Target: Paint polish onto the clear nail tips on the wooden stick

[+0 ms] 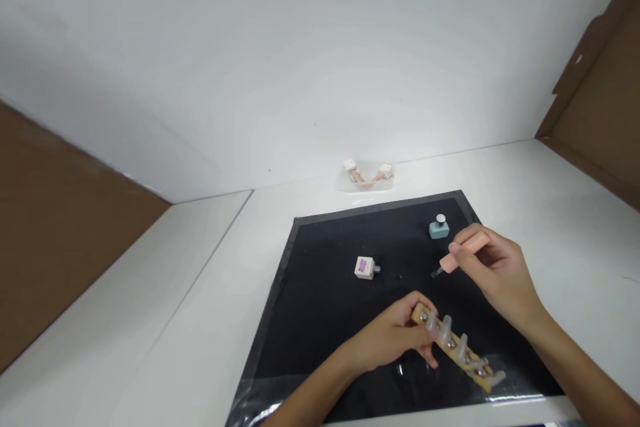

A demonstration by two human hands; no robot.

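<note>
My left hand grips the near end of a wooden strip that carries several clear false nail tips and lies on a black mat. My right hand holds a peach nail polish cap with its brush pointing down-left, just above the mat. A teal nail polish bottle stands uncapped behind the right hand. A white bottle with a purple label lies on its side near the mat's middle.
The mat lies on a white table against a white wall. A clear packet with two small white-and-tan pieces sits at the table's back edge. Brown cardboard panels flank both sides.
</note>
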